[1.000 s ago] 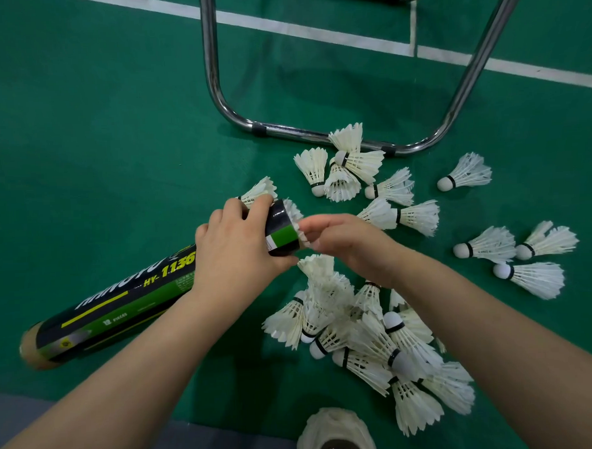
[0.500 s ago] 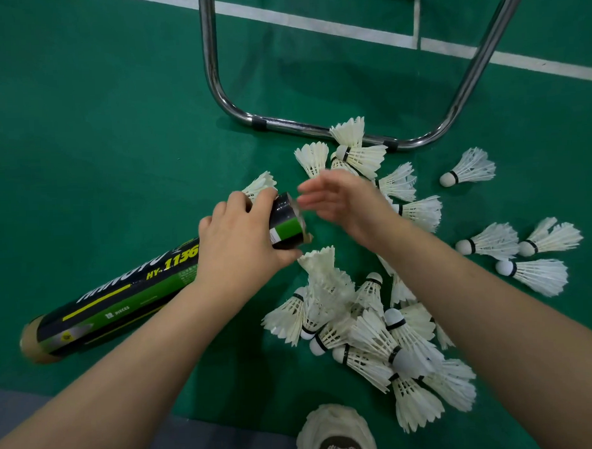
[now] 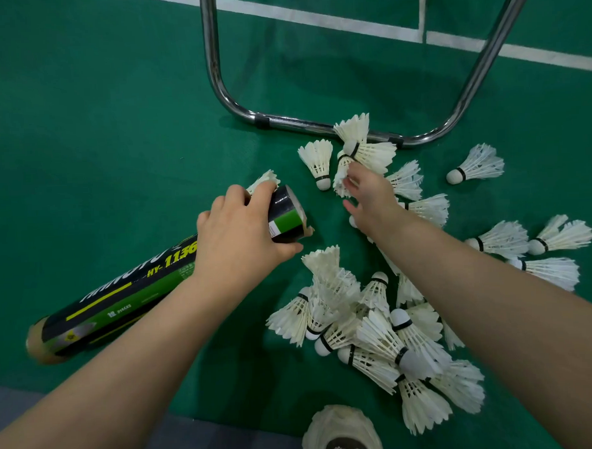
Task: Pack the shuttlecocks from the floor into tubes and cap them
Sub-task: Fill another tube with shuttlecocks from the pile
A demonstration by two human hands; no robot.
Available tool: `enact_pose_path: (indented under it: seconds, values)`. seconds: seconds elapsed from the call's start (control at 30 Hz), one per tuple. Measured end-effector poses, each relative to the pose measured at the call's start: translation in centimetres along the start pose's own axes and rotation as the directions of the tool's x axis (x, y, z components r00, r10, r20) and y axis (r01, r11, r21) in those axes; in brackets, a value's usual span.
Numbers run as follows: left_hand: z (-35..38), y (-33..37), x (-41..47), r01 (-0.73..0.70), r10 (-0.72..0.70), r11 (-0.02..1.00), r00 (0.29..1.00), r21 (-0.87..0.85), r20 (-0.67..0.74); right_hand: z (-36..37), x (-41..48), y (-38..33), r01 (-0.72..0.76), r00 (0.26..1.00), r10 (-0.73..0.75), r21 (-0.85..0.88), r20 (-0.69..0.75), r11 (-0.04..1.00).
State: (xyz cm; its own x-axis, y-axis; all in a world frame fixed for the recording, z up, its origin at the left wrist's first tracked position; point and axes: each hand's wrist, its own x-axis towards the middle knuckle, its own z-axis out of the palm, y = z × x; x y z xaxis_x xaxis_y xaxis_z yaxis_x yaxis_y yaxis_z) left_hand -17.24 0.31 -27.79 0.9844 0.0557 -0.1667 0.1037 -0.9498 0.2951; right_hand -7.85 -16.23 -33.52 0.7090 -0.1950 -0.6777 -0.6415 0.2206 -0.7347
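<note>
Fingers of the right hand bend onto the feathers of a shuttlecock on the floor; whether they pinch it, I cannot tell. The left hand grips the tube near its mouth. Better, I think, to hold lightly and insert cork first.

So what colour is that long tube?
The tube is black and green with yellow stripes and numbers, best seen in the head view.

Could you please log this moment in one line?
left hand: grips tube | right hand: pinches shuttlecock | pile: loose on floor
</note>
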Motion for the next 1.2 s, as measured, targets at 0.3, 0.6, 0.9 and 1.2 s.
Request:
enact_pose_path:
  seconds: [0.3, 0.6, 0.9, 1.2]
  values:
    - [-0.2, -0.2, -0.2, 0.012, -0.012, 1.0, 1.0, 0.007, 0.014, -3.2, -4.8, 0.2, 0.416, 0.897, -0.442, -0.357, 0.01, 0.837]
    - [-0.7, -0.4, -0.6, 0.01, -0.011, 1.0, 1.0, -0.004, -0.023, -1.4, -8.3, -1.1, 0.6, 0.751, -0.374, -0.329, 0.544, 0.729]
    - [-0.1, -0.3, -0.3, 0.005, -0.005, 1.0, 1.0, -0.001, -0.012, -1.2, -8.5, -0.8, 0.39, 0.684, 0.007, -0.373, 0.73, 0.842]
    - [1.4, 0.0, -1.6, -0.054, 0.052, 0.997, 0.998, 0.052, 0.03, 0.1, -8.7, 1.0, 0.293, 0.522, 0.327, -0.525, 0.788, 0.799]
